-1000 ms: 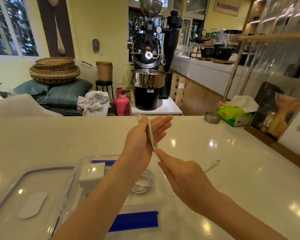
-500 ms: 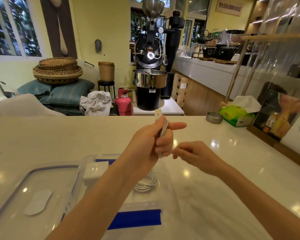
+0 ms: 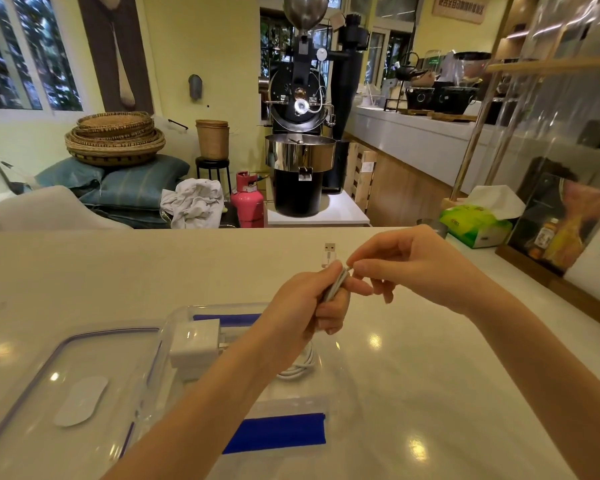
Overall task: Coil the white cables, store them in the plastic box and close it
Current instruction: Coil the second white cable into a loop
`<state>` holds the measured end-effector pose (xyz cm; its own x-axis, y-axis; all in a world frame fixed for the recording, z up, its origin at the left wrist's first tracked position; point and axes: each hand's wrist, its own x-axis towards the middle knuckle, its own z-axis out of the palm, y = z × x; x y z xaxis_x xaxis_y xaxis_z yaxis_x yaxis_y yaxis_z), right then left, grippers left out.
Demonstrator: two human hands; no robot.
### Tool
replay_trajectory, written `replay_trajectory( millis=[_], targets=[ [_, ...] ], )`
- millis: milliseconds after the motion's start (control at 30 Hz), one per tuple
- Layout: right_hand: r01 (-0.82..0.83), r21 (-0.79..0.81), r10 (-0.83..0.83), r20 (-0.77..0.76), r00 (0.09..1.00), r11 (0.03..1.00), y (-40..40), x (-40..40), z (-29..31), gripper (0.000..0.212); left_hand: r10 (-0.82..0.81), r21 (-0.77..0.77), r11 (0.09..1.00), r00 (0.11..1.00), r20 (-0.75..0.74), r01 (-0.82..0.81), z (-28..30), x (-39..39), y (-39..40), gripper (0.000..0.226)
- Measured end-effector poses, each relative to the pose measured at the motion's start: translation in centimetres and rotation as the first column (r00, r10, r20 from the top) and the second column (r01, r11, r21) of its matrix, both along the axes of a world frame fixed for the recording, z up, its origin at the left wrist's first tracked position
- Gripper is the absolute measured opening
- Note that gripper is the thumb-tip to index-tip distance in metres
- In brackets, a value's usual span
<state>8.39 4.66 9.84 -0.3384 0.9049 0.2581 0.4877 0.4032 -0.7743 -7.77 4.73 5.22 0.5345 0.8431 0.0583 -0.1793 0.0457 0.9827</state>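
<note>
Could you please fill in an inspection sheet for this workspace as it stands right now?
Surface: glossy pale counter.
Job's things: open plastic box holding a white charger and a coiled cable; lid off, beside it.
Clutter: tissue box.
Hands: left hand grips a folded white cable; right hand pinches its end.
Cables: USB plug sticks up.
Surroundings: coffee roaster, gas cylinder, baskets.

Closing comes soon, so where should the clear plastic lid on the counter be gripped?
Grip the clear plastic lid at its near long rim, coming from the left, where no box wall or arm blocks the way. It lies flat, so fingers likely must hook under its edge.
</note>
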Motion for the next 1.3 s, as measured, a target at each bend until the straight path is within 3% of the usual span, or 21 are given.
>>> replay_trajectory(
  millis=[200, 300, 467, 633, 733, 900, 1000, 1067, 1167, 1300],
  targets=[
    [-0.117, 0.012, 0.116, 0.064, 0.991, 0.993, -0.8, -0.3, -0.9, 0.038, 0.089, 0.015, 0.996, 0.996, 0.030, -0.089, -0.2, -0.1, 0.3, 0.044],
    [-0.074, 0.149, 0.053, 0.143, 0.988, 0.986, -0.5, -0.5, -1.9, 0.034, 0.107, 0.003, 0.994, 0.993, 0.052, -0.108, -0.5, -0.2, 0.7, 0.047],
    [0.047, 0.298, -0.023, -0.083, 0.996, 0.954, -0.1, -0.7, -3.2, 0.024, 0.133, -0.056, 0.990, 0.990, 0.056, -0.130, -0.7, -0.3, 1.0, 0.046],
    [0.004, 0.182, 0.050, -0.290, 0.956, 0.983, 0.2, -1.5, -4.7, 0.029, 0.117, -0.123, 0.987, 0.986, 0.117, -0.103, -0.6, -0.4, 1.1, 0.045],
    [0.003, 0.165, 0.053, -0.334, 0.941, 0.986, 0.2, -1.8, -5.1, 0.036, 0.090, -0.177, 0.982, 0.985, 0.150, -0.063, -0.6, -0.7, 1.2, 0.049],
    [-0.004, 0.147, 0.032, -0.191, 0.981, 0.989, 0.1, -2.3, -5.1, 0.032, -0.005, -0.253, 0.965, 0.973, 0.231, 0.065, -0.4, -1.1, 1.5, 0.052],
    [0.016, 0.225, -0.003, -0.057, 0.998, 0.974, 0.1, -2.3, -5.2, 0.025, -0.038, -0.283, 0.952, 0.964, 0.265, 0.115, -0.4, -1.1, 1.6, 0.049],
    [0.056, 0.254, -0.042, -0.057, 0.997, 0.966, 0.2, -2.2, -5.3, 0.022, -0.046, -0.290, 0.949, 0.965, 0.258, 0.123, -0.3, -1.1, 1.5, 0.047],
    [0.119, 0.280, -0.103, -0.074, 0.992, 0.952, 0.4, -2.1, -5.5, 0.017, -0.015, -0.251, 0.966, 0.985, 0.174, 0.059, -0.2, -1.1, 1.6, 0.044],
    [0.189, 0.292, -0.178, -0.066, 0.982, 0.937, 0.4, -2.2, -5.7, 0.016, 0.149, -0.207, 0.969, 0.986, 0.069, -0.132, -0.1, -0.8, 1.6, 0.037]
  ],
)
